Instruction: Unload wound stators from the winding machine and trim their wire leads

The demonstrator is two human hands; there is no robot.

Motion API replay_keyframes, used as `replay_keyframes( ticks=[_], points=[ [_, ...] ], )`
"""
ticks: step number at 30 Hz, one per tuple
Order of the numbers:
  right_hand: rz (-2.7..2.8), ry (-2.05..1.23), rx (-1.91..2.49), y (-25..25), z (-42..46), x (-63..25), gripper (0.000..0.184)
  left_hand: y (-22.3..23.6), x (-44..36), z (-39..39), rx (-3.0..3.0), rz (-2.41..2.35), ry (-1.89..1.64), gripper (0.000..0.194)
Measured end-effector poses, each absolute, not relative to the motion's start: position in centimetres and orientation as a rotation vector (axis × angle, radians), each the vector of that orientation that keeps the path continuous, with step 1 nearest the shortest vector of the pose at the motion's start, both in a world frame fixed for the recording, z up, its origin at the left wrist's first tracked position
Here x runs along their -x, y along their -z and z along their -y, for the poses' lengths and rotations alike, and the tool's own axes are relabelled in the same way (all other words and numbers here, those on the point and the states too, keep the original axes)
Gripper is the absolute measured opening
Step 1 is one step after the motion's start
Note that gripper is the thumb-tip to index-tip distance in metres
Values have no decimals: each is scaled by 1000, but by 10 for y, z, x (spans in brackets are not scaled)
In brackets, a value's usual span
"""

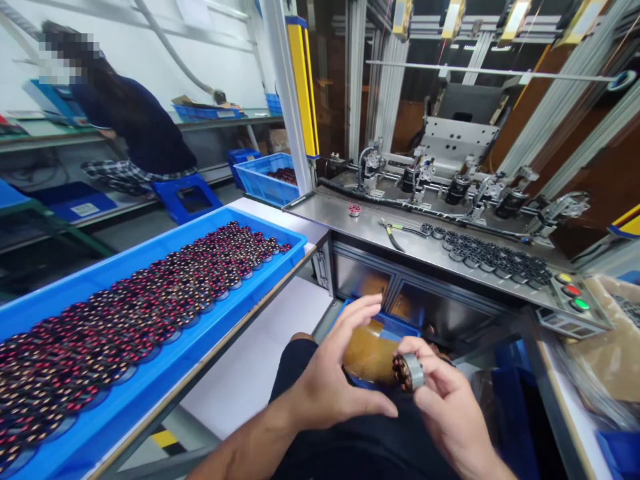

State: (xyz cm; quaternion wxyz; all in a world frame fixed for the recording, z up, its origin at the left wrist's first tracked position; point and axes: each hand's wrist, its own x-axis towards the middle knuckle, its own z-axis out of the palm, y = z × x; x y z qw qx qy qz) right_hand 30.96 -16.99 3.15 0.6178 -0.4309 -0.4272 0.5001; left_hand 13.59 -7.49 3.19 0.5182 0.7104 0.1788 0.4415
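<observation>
R hand [450, 397] has its fingers pinched round a grey ring part w/ copper-coloured windings [411, 372], windings facing the L hand [325, 377]. L fingers are spread wide, thumb well apart, holding nothing; the part sits just beside them, not touching.

Left of the L fingers: big blue tray [225, 310], packed w/ many wound rings [150, 300], red & copper colours showing; bare strip along its near side. Tray's on a white counter [315, 230]. Fwd-left of the fingers, past that tray: lighter blue crate [260, 190] w/ dark reddish pcs [285, 175], too small to ID. Farther off, same dir.: shallow blue tray on the back w/ brown card-like stuff, approx. flat [207, 113]. Right of the R fingers: plastic-lined box [595, 340] w/ small grey pcs [631, 308]. Just past the fingertips, lower than the metal top: part of a blue container [400, 325], contents unclear. Amber thing [370, 353] btwn the hands is blurred, can't ID.

Ahead of the fingers, metal counter [330, 213]: 1 red-topped ring [355, 211], cutters [393, 235], then a batch of dark grey rings [493, 257] running right to a control box [570, 300].
</observation>
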Motion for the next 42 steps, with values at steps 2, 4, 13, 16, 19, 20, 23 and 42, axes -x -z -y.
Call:
replay_keyframes(
  ticks=[2,4,13,16,19,20,23,42],
  points=[
    [1192,-845,1077,-30,172,-310,5,-31,-140,81,-1486,-466,-874,77],
    [1377,-581,1117,-30,175,-310,17,-31,-145,87,-1283,-398,-705,59],
    [1504,-426,1171,-35,181,-314,35,-44,-146,93,-1871,-550,-1060,46],
    [1497,-430,1162,-41,178,-313,28,-50,-147,93,-2107,-492,-1225,47],
    [1459,-446,1163,-47,176,-310,15,-49,-148,94,-2113,-465,-1240,48],
    [1420,-471,1175,-50,176,-309,12,-48,-148,95,-2065,-472,-1224,48],
    [1243,-622,1213,-53,178,-307,13,-42,-147,97,-1764,-488,-1099,45],
    [1587,-108,1326,-50,189,-315,24,-54,-146,88,-2439,-377,-1232,46]
  ],
)
